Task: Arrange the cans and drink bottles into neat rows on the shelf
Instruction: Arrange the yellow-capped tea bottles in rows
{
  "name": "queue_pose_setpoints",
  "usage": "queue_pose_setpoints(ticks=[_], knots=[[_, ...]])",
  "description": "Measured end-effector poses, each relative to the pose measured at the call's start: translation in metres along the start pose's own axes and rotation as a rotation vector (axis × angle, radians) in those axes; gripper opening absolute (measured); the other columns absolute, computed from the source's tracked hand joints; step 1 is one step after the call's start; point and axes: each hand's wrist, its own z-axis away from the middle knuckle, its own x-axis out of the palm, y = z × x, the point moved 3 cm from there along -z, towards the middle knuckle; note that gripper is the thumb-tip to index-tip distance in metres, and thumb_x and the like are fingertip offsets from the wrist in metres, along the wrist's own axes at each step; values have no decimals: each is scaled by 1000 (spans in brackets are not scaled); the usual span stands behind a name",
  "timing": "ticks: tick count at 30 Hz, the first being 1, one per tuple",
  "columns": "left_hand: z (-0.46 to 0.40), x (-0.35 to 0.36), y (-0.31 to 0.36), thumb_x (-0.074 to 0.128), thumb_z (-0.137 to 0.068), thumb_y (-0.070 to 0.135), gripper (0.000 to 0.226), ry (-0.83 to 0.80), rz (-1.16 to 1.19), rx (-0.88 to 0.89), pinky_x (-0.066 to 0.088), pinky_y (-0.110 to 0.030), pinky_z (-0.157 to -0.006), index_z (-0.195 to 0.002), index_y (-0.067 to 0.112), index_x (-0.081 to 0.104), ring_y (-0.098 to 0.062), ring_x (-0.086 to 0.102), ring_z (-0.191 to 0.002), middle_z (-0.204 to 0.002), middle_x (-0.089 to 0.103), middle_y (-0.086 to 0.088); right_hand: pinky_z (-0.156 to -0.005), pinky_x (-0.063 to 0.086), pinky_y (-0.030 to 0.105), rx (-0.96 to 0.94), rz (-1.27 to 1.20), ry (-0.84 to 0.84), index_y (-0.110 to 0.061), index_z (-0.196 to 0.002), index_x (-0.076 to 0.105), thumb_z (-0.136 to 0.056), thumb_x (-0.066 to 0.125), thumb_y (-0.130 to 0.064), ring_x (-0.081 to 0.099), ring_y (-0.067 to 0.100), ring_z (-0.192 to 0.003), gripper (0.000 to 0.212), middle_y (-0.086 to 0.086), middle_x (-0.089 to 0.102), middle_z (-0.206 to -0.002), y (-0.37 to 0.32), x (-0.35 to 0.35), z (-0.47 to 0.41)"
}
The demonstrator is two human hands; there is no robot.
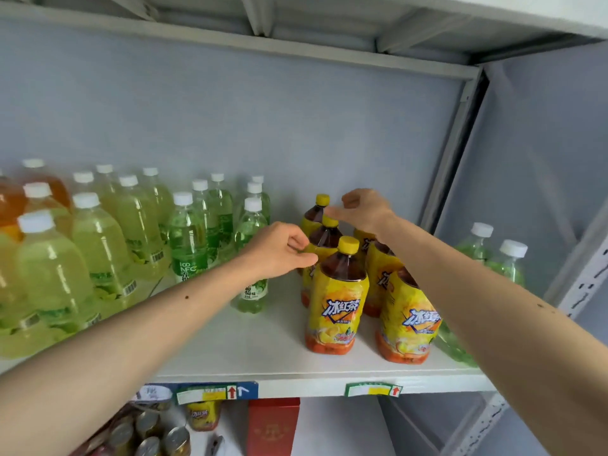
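Observation:
Several yellow-labelled iced tea bottles with yellow caps stand in two short rows on the white shelf point(256, 350). The front left bottle point(339, 297) and front right bottle point(408, 320) are nearest me. My left hand point(279, 250) pinches the shoulder of the second bottle point(325, 238) in the left row from its left side. My right hand point(365, 209) hovers over the caps further back, fingers spread, its fingertips just above that bottle's cap and next to the rearmost bottle point(316, 212). My right forearm hides part of the right row.
Left of the tea stand rows of green bottles point(187, 241), pale yellow-green bottles point(98, 238) and orange ones point(10, 199). Two more green bottles point(506, 258) stand at the far right by the upright. Below are cans point(148, 432) and a red box point(273, 426).

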Motion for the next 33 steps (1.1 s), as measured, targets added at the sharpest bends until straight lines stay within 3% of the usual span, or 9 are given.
queue_pose_setpoints(ticks=[2,6,12,16,18,21,23,27,33], knots=[[-14,0,-13,74,-81,31,53,-18,19,-12,50,-29,-94,-127,12,57,-14,64,-105,-125,61,-2,-99,45,36,68,68,-87,-5,-131,56,-77,73,-53,56,27,-120,74,8,59,-131,1,12,-14],[-39,15,-36,68,-84,41,65,-46,25,-47,48,-39,-100,-139,15,44,-19,58,-118,-140,51,-5,-68,48,32,131,210,-206,-2,-113,65,-72,79,-50,62,26,-88,64,13,68,-106,6,26,-28],[-59,32,-52,63,-88,40,57,-85,90,-77,46,-40,-101,-138,21,42,-22,57,-119,-137,54,-3,-75,50,36,-39,342,-128,-7,-91,71,-72,80,-47,64,25,-84,45,8,70,-85,7,29,-41],[-67,38,-56,59,-91,41,57,-99,204,-68,43,-40,-105,-140,21,38,-21,51,-127,-138,53,-2,-62,42,30,-65,316,-130,-11,-80,67,-74,78,-48,56,19,-71,39,-3,55,-64,8,25,-48],[-73,37,-53,55,-93,44,60,-95,254,-63,40,-40,-108,-143,19,34,-20,48,-130,-143,48,-1,-62,44,30,-83,303,-134,-12,-79,65,-77,76,-47,57,20,-69,37,-2,57,-66,5,19,-53],[-81,31,-44,50,-94,48,64,-85,307,-24,37,-36,-109,-148,21,28,-17,45,-132,-147,43,2,-79,58,42,-99,202,-170,-4,-96,68,-77,76,-46,70,26,-83,46,10,73,-90,-2,6,-62],[-86,27,-36,48,-96,45,57,-70,350,-4,41,-32,-105,-146,23,32,-16,49,-127,-142,48,2,-81,59,46,-103,117,-189,-4,-100,68,-77,76,-44,71,29,-91,47,14,73,-99,-7,-2,-68],[-94,17,-26,47,-97,43,50,-8,353,-4,46,-39,-101,-139,17,40,-18,54,-120,-134,55,-3,-81,60,43,-110,49,-210,-5,-105,67,-81,74,-39,69,26,-97,42,12,70,-104,-19,-10,-74],[-90,20,-29,47,-98,39,47,-23,369,-35,45,-32,-95,-138,16,41,-16,53,-119,-133,55,-2,-80,60,43,-103,56,-242,-3,-105,68,-79,75,-38,68,25,-98,44,11,71,-104,-17,-3,-77]])
